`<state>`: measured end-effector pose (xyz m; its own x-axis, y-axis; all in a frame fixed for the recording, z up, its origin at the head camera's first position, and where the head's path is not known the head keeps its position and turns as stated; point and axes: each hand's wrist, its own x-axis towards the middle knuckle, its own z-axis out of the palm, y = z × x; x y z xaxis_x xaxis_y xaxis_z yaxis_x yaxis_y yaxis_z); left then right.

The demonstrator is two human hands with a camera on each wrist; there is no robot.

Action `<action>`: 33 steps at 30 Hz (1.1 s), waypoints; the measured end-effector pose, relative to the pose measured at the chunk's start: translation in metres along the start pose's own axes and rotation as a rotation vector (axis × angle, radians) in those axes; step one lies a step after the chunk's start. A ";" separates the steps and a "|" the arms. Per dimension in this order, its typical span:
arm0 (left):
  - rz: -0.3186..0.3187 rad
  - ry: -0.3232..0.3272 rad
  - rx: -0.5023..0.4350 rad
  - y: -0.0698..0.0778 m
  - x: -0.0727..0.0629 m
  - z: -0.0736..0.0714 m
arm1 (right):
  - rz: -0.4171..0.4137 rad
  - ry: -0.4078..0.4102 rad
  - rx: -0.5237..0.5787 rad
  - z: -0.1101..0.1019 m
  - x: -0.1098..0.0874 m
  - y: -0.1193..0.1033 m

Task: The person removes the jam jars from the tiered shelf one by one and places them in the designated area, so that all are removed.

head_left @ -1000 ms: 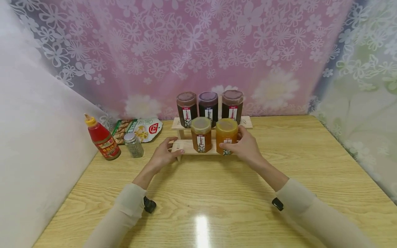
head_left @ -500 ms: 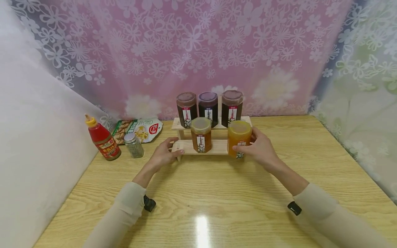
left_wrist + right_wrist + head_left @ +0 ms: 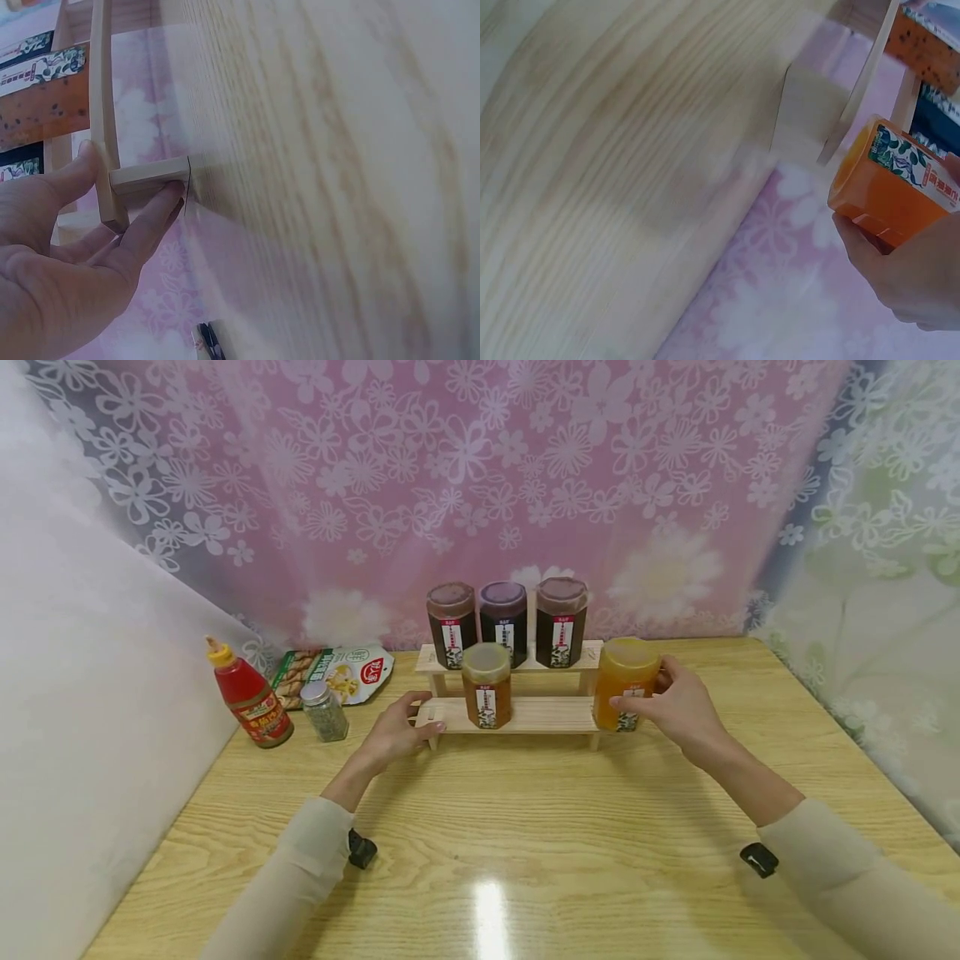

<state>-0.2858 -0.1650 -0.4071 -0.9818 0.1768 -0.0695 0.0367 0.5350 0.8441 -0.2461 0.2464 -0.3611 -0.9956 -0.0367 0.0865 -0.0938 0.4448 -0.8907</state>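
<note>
My right hand (image 3: 678, 706) grips an orange jam jar (image 3: 624, 681) by its side, upright, at the right end of a two-step wooden rack (image 3: 555, 714). In the right wrist view the jar's base (image 3: 851, 169) is lifted off the table. My left hand (image 3: 393, 731) holds the rack's left end, thumb on the lower board and fingers around the leg (image 3: 154, 174). An amber jar (image 3: 487, 685) stands on the lower step. Three dark jars, one on the left (image 3: 452, 627), a purple-lidded one (image 3: 504, 622) and one on the right (image 3: 561, 622), stand on the upper step.
At the left of the wooden table (image 3: 450, 827) stand a red sauce bottle (image 3: 251, 697) and a small glass spice jar (image 3: 324, 712). A food pouch (image 3: 352, 672) lies behind them. A floral curtain (image 3: 487, 485) hangs along the back.
My right hand has carried the orange jar rightward, from the middle of the lower step to the rack's right end. My left hand has stayed at the rack's left end.
</note>
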 end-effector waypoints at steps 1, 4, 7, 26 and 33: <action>-0.001 0.000 0.003 0.000 0.000 0.000 | 0.008 0.008 0.002 -0.004 0.001 0.002; -0.002 -0.002 0.008 0.000 0.001 0.000 | 0.025 0.017 0.023 -0.015 0.004 0.007; 0.004 -0.006 0.016 -0.001 0.002 0.000 | 0.038 0.039 0.020 -0.027 0.008 0.015; 0.016 -0.009 0.049 -0.002 0.005 -0.001 | 0.154 0.176 -0.042 -0.083 0.019 0.068; 0.015 -0.010 0.059 0.000 0.004 0.000 | 0.178 0.178 0.012 -0.098 0.023 0.083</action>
<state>-0.2900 -0.1644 -0.4070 -0.9791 0.1936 -0.0629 0.0625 0.5799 0.8123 -0.2766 0.3696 -0.3891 -0.9797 0.2002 0.0043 0.0818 0.4197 -0.9039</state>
